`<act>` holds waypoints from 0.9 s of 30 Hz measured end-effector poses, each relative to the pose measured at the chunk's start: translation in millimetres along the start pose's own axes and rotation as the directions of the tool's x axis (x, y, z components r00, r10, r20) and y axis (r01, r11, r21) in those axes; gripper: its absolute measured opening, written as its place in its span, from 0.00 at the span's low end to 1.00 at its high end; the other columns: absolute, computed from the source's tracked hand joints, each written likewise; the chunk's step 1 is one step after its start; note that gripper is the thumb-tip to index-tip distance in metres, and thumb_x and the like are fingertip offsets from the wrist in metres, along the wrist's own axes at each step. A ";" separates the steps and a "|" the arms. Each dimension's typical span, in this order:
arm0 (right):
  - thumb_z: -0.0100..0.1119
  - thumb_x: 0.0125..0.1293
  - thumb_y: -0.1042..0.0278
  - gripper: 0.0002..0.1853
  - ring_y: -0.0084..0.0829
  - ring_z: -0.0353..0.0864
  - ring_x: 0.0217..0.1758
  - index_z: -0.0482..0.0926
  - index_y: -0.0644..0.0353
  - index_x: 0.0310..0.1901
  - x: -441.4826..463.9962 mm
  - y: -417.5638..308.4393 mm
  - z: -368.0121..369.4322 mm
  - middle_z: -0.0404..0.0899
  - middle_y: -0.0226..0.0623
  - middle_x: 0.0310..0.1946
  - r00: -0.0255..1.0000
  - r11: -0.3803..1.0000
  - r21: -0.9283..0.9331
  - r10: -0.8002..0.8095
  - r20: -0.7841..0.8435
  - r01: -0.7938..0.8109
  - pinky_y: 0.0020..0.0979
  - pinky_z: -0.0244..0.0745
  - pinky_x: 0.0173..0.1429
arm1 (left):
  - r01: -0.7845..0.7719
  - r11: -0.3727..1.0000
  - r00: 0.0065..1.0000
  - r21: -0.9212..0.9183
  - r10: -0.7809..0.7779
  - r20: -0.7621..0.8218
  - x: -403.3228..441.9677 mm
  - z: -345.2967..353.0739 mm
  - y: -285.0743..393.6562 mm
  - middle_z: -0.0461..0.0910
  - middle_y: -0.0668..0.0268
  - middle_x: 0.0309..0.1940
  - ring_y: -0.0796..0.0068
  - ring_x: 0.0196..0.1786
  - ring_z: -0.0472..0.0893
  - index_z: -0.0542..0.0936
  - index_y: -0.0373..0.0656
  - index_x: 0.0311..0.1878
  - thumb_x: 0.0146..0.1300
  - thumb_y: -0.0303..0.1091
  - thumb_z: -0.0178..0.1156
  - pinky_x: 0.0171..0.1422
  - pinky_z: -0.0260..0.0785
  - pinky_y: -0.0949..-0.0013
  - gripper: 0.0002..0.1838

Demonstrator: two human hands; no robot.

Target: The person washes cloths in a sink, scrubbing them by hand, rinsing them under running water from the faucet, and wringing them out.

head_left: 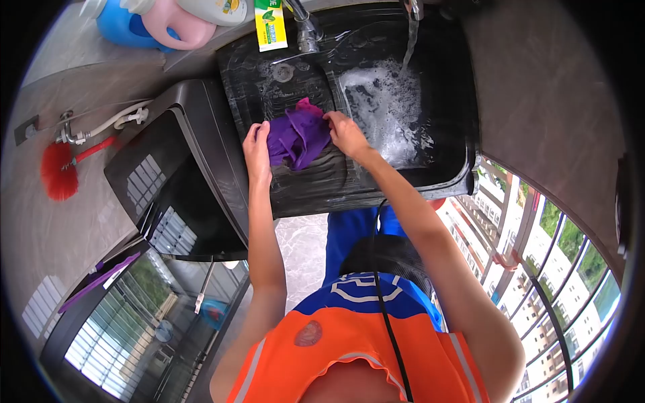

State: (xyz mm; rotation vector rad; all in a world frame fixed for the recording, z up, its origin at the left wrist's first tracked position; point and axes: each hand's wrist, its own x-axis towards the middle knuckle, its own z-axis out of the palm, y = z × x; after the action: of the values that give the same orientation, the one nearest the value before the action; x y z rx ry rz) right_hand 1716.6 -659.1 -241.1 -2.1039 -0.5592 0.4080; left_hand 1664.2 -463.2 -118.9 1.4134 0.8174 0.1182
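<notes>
A crumpled purple cloth (pixel 299 138) lies on the ridged washboard side of the black sink (pixel 295 195). A bright pink piece of fabric (pixel 309 105) pokes out at its far edge; I cannot tell whether it belongs to the same cloth. My left hand (pixel 257 149) grips the cloth's left edge, thumb on top. At the upper right edge, my right hand (pixel 347 137) pinches the fabric between closed fingers. Just right of that hand is the basin, where soapy water (pixel 386 114) with white foam has gathered. Water runs into it from a tap (pixel 414 9).
A second faucet (pixel 308 30) stands behind the washboard, beside a yellow-green packet (pixel 271 27). Detergent bottles (pixel 176 23) line the back ledge. A dark top-lid appliance (pixel 168 174) adjoins the sink's left side. A red brush (pixel 60 171) hangs on the left wall. Window bars (pixel 537 282) are at right.
</notes>
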 end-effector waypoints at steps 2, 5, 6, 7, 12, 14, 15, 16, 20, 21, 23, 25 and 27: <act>0.57 0.58 0.75 0.19 0.45 0.80 0.42 0.72 0.60 0.53 -1.9 3.6 -28.4 0.77 0.48 0.43 0.994 0.990 0.089 0.112 -0.009 -0.111 0.39 0.77 0.49 | -0.087 0.996 0.992 0.030 0.090 -0.091 -14.8 -0.7 17.5 0.69 0.78 0.27 0.89 0.31 0.64 0.76 0.38 0.33 0.68 0.38 0.57 0.37 0.57 0.80 0.13; 0.61 0.58 0.69 0.21 0.43 0.80 0.45 0.72 0.60 0.54 -8.8 -13.8 -69.2 0.78 0.47 0.45 0.948 0.913 0.255 0.309 0.078 -0.319 0.38 0.76 0.52 | -0.097 0.994 0.987 0.057 0.104 -0.121 -40.5 0.6 47.7 0.70 0.77 0.26 0.89 0.31 0.64 0.77 0.36 0.34 0.68 0.38 0.58 0.37 0.57 0.80 0.13; 0.63 0.58 0.64 0.25 0.43 0.79 0.49 0.71 0.59 0.57 -12.0 -24.5 -74.6 0.77 0.47 0.48 0.971 0.940 0.247 0.218 0.094 -0.235 0.38 0.74 0.56 | -0.103 0.990 0.988 0.100 0.114 -0.108 -46.2 -0.8 56.8 0.70 0.77 0.26 0.89 0.31 0.64 0.78 0.36 0.34 0.68 0.37 0.58 0.37 0.57 0.80 0.13; 0.66 0.57 0.59 0.29 0.43 0.77 0.53 0.69 0.59 0.60 -14.6 -34.8 -78.8 0.77 0.47 0.50 0.987 0.959 0.241 0.124 0.107 -0.147 0.38 0.72 0.59 | -0.127 0.987 0.984 0.098 0.138 -0.116 -55.8 8.2 67.6 0.72 0.77 0.26 0.90 0.32 0.66 0.78 0.36 0.34 0.66 0.35 0.60 0.38 0.59 0.82 0.11; 0.71 0.52 0.51 0.46 0.52 0.58 0.70 0.57 0.55 0.69 -20.6 -102.7 -64.2 0.59 0.52 0.66 0.970 0.927 0.311 -0.239 0.056 0.210 0.42 0.59 0.71 | -0.262 0.909 0.959 0.324 0.283 -0.019 -100.5 41.8 115.3 0.73 0.75 0.24 0.90 0.28 0.68 0.78 0.36 0.34 0.60 0.31 0.66 0.33 0.60 0.83 0.08; 0.71 0.50 0.58 0.38 0.51 0.65 0.65 0.66 0.54 0.63 -19.9 -118.2 -61.3 0.67 0.51 0.60 0.958 0.958 -0.038 -0.281 0.066 0.284 0.43 0.64 0.67 | -0.290 0.880 0.948 0.377 0.319 -0.014 -117.1 45.0 138.2 0.73 0.75 0.24 0.90 0.28 0.67 0.78 0.36 0.33 0.59 0.30 0.67 0.32 0.60 0.83 0.08; 0.71 0.50 0.58 0.38 0.51 0.65 0.65 0.66 0.54 0.63 -17.6 -110.9 -54.1 0.67 0.51 0.60 0.953 0.954 -0.033 -0.294 0.065 0.297 0.43 0.64 0.67 | -0.365 0.863 0.918 0.350 0.396 -0.019 -123.8 44.8 145.3 0.72 0.75 0.23 0.90 0.28 0.67 0.77 0.36 0.32 0.58 0.29 0.67 0.32 0.60 0.82 0.09; 0.69 0.49 0.63 0.32 0.51 0.70 0.60 0.70 0.55 0.58 -12.4 -94.9 -43.6 0.72 0.49 0.55 0.948 0.953 0.082 -0.300 0.105 0.293 0.43 0.67 0.63 | -0.440 0.839 0.882 0.320 0.471 -0.021 -131.2 45.7 152.4 0.71 0.75 0.23 0.90 0.27 0.67 0.76 0.37 0.31 0.58 0.29 0.68 0.31 0.60 0.82 0.09; 0.57 0.52 0.74 0.13 0.50 0.79 0.43 0.77 0.58 0.41 -5.9 -99.1 -87.0 0.81 0.47 0.34 0.986 0.945 0.314 -0.134 0.104 0.095 0.43 0.73 0.46 | -0.525 0.843 0.824 0.115 0.538 -0.178 -135.8 30.8 169.5 0.72 0.72 0.33 0.85 0.38 0.71 0.75 0.40 0.33 0.56 0.19 0.65 0.46 0.63 0.81 0.08; 0.57 0.52 0.73 0.11 0.50 0.80 0.40 0.77 0.59 0.39 -0.6 -91.1 -99.3 0.81 0.47 0.32 0.995 0.924 0.376 -0.090 0.052 0.064 0.42 0.73 0.44 | -0.579 0.815 0.790 0.030 0.570 -0.225 -134.5 25.2 174.1 0.73 0.70 0.35 0.83 0.39 0.74 0.75 0.40 0.36 0.58 0.19 0.63 0.47 0.67 0.79 0.07; 0.58 0.53 0.73 0.09 0.49 0.81 0.37 0.78 0.60 0.38 12.6 -91.0 -143.8 0.80 0.48 0.29 1.000 0.933 0.358 -0.012 -0.021 0.019 0.40 0.73 0.41 | -0.621 0.778 0.724 0.093 0.615 -0.314 -126.2 11.1 174.5 0.74 0.69 0.36 0.80 0.39 0.77 0.75 0.41 0.38 0.59 0.21 0.63 0.46 0.71 0.78 0.07; 0.58 0.52 0.72 0.09 0.46 0.82 0.36 0.78 0.61 0.37 33.3 -84.5 -180.7 0.81 0.47 0.30 0.997 0.957 0.280 -0.066 -0.049 0.077 0.38 0.73 0.41 | -0.647 0.755 0.689 0.108 0.639 -0.341 -116.7 13.9 167.4 0.76 0.67 0.35 0.79 0.38 0.79 0.75 0.40 0.40 0.60 0.22 0.63 0.43 0.74 0.77 0.07; 0.57 0.53 0.71 0.12 0.46 0.82 0.41 0.80 0.62 0.40 57.5 -81.8 -212.4 0.82 0.48 0.33 0.985 0.972 0.162 -0.158 -0.071 0.168 0.39 0.75 0.45 | -0.539 0.838 0.787 -0.085 0.465 -0.405 -109.1 22.4 160.7 0.74 0.69 0.33 0.83 0.35 0.74 0.75 0.37 0.38 0.60 0.21 0.63 0.42 0.69 0.79 0.06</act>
State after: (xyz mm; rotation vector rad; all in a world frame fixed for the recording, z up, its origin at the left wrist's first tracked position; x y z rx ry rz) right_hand 1848.1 -733.3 -61.3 -1.8867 -0.6365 0.2897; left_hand 1659.6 -507.5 71.5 1.4079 0.6836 0.8873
